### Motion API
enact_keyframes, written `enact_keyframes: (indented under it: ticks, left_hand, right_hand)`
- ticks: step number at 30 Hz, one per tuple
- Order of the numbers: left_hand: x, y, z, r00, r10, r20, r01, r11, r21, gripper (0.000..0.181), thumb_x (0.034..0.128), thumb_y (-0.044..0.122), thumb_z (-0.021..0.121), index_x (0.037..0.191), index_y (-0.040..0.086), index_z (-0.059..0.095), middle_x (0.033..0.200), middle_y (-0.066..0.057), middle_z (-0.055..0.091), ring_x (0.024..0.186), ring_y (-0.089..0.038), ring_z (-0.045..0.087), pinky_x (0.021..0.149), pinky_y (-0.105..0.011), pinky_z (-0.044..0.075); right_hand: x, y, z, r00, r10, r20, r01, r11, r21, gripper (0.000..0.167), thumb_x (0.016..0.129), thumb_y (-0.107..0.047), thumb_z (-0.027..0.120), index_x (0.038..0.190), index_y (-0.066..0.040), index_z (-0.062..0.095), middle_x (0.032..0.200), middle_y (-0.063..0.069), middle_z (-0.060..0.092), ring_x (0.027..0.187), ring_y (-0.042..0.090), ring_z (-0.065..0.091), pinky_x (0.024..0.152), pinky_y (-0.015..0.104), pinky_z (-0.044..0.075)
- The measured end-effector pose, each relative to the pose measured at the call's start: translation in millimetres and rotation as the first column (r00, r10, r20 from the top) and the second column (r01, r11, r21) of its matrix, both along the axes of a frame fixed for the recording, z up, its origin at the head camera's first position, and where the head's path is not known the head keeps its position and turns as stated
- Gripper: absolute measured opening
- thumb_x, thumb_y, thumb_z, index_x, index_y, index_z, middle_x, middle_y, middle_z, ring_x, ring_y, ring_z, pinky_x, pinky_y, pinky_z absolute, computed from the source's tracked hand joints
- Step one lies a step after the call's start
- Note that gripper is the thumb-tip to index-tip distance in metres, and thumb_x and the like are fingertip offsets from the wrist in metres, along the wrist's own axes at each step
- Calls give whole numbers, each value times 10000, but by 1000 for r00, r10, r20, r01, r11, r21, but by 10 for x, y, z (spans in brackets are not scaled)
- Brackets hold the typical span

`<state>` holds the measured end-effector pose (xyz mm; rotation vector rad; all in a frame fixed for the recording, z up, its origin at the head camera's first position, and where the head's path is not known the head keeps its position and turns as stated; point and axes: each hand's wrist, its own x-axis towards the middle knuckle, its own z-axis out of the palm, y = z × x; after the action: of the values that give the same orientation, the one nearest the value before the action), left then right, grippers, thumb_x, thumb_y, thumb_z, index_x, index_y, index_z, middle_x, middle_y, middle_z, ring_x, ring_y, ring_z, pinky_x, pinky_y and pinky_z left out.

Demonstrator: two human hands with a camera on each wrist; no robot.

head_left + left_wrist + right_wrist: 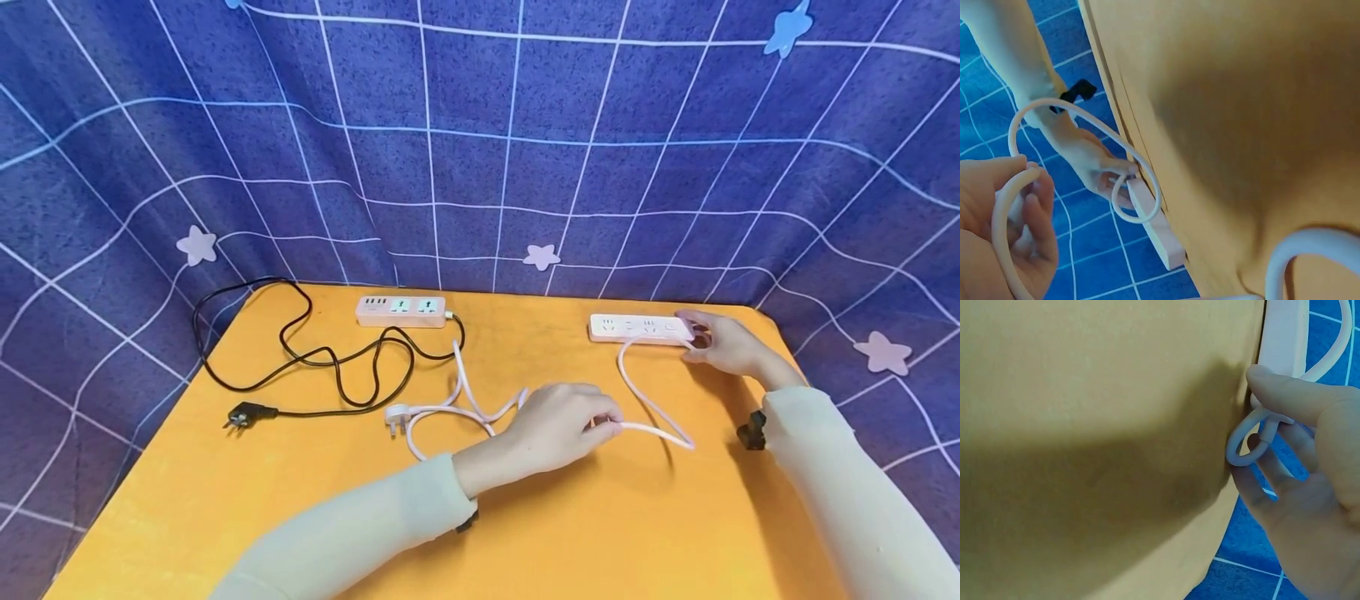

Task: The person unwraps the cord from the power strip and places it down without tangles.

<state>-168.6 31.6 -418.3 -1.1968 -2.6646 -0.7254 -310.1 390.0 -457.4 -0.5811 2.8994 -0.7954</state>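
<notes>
A pale pink power strip (633, 328) lies near the back right of the orange table. My right hand (731, 343) grips its right end, with thumb in front and fingers behind. In the right wrist view, the strip's cord (1234, 447) bends in a small loop at that end, by the fingers. My left hand (558, 421) pinches the same pale cord (652, 406) between thumb and fingertips, above the table, left of the strip. From this pinch the cord sags in a loose curve to the strip. Its remaining length runs behind the left hand to a white three-pin plug (397, 414).
Another pink power strip (402, 311), with USB ports, lies at the back left. Its black cord (337, 360) sprawls in loops on the left, ending in a black plug (251, 414). A blue gridded curtain (465, 167) hangs behind the orange table (570, 542).
</notes>
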Motion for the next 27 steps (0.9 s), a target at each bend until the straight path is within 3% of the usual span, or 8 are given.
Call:
enact_keyframes:
  ticks: [3, 5, 10, 14, 17, 22, 25, 27]
  left_hand:
    - [-50, 2, -8, 996, -26, -88, 23, 999, -30, 118, 1030, 387, 716, 1061, 325, 812, 846, 223, 625, 646, 71, 451, 576, -125, 356]
    - [-96, -3, -20, 987, -75, -142, 69, 996, -51, 120, 1033, 385, 710, 1056, 329, 813, 853, 216, 628, 662, 72, 461, 585, -132, 365]
    - [-215, -3, -80, 943, -217, -254, 197, 975, -101, 120, 1036, 384, 706, 1052, 334, 814, 876, 212, 662, 750, 56, 546, 667, -147, 436]
    - [-256, 30, -104, 890, -302, -342, 284, 953, -104, 111, 1016, 378, 735, 1071, 335, 820, 917, 216, 709, 860, 34, 654, 758, -153, 497]
    - [-270, 87, -99, 837, -355, -417, 341, 933, -110, 128, 1020, 375, 726, 1083, 326, 825, 930, 208, 725, 889, 5, 684, 800, -160, 516]
    - [-307, 218, -43, 773, -374, -513, 384, 919, -91, 193, 1052, 393, 664, 1101, 319, 835, 967, 210, 744, 901, 6, 680, 815, -138, 500]
    - [-329, 275, 17, 757, -366, -541, 373, 922, -103, 217, 1061, 404, 638, 1116, 324, 833, 953, 207, 738, 877, 1, 658, 794, -141, 488]
    - [-343, 291, 44, 767, -361, -530, 339, 930, -142, 214, 1063, 405, 637, 1123, 330, 828, 943, 204, 736, 866, -13, 642, 791, -166, 485]
  right_hand:
    - [-11, 17, 0, 1000, 25, 13, -25, 1000, 8, 767, 851, -29, 874, 1488, 140, 481, 1042, 137, 658, 1047, 330, 609, 857, 253, 498]
    - [-16, 24, 7, 999, 43, 15, -43, 999, 26, 771, 855, -18, 864, 1490, 157, 465, 1051, 147, 646, 1072, 351, 612, 892, 312, 518]
    - [-4, 34, 58, 997, 79, 7, -79, 994, 74, 772, 858, -18, 853, 1492, 165, 453, 1071, 165, 622, 1023, 340, 597, 884, 408, 500]
    - [-1, 63, 89, 994, 112, -3, -111, 988, 112, 752, 832, 44, 799, 1488, 164, 453, 915, 106, 588, 847, 234, 556, 756, 305, 437]
    - [-4, 90, 101, 992, 129, -11, -126, 982, 142, 746, 805, 100, 738, 1488, 164, 445, 806, 46, 517, 734, 131, 466, 687, 264, 372]
    - [14, 106, 117, 990, 143, -1, -141, 979, 148, 732, 830, 94, 747, 1485, 163, 427, 803, 36, 497, 704, 89, 416, 669, 263, 353]
    - [27, 87, 124, 989, 146, 17, -147, 981, 130, 740, 841, 79, 764, 1492, 156, 421, 804, 41, 494, 706, 101, 423, 670, 260, 357]
    - [31, 72, 126, 988, 150, 19, -152, 981, 117, 741, 838, 92, 767, 1491, 160, 424, 803, 40, 492, 722, 110, 440, 679, 255, 368]
